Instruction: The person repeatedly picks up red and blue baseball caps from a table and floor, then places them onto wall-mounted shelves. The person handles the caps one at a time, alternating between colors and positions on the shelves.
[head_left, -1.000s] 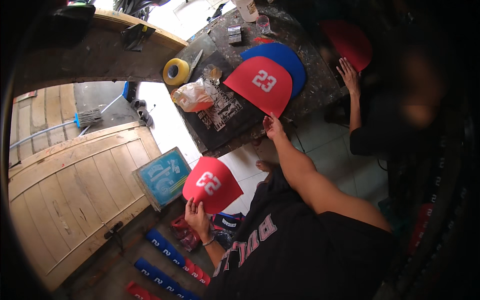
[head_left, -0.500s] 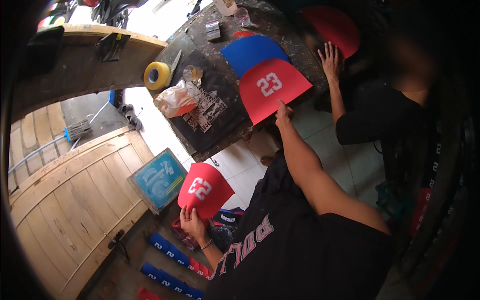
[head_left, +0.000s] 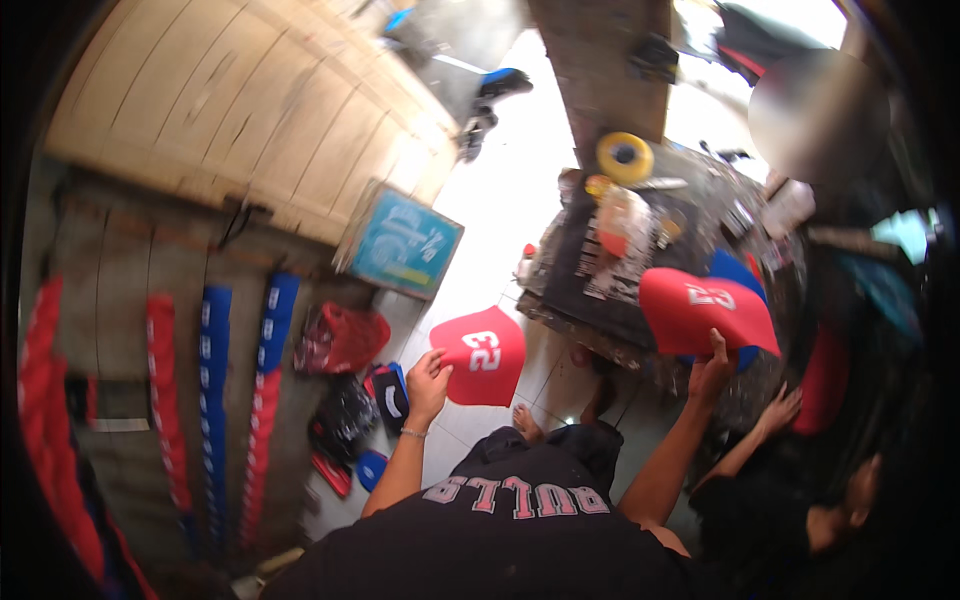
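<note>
My left hand [head_left: 428, 385] pinches the edge of a red cap-shaped fabric panel [head_left: 505, 360] with a white printed number, held up over the floor. On the right, my right hand [head_left: 712, 368] grips the lower edge of a similar red panel [head_left: 672, 315], which bends in a curve at the table's near side. Partly hidden behind that panel is a blue panel [head_left: 738, 268] on the table. A co-worker's hand [head_left: 780, 408] reaches in at the right, beside another red panel [head_left: 825, 385].
The dark table [head_left: 545, 300] bears a black printed cloth, a yellow tape roll [head_left: 625, 157] and a crumpled plastic bag [head_left: 622, 222]. A blue-green framed screen [head_left: 400, 240] leans by the wooden door [head_left: 300, 110]. Left are rows of red and blue panels [head_left: 214, 400] and bundles [head_left: 345, 335].
My view has swung left, bringing the rows of panels into sight. Both hands keep their red panels; the one in my right hand now bends more. The co-worker's hand has moved lower in view.
</note>
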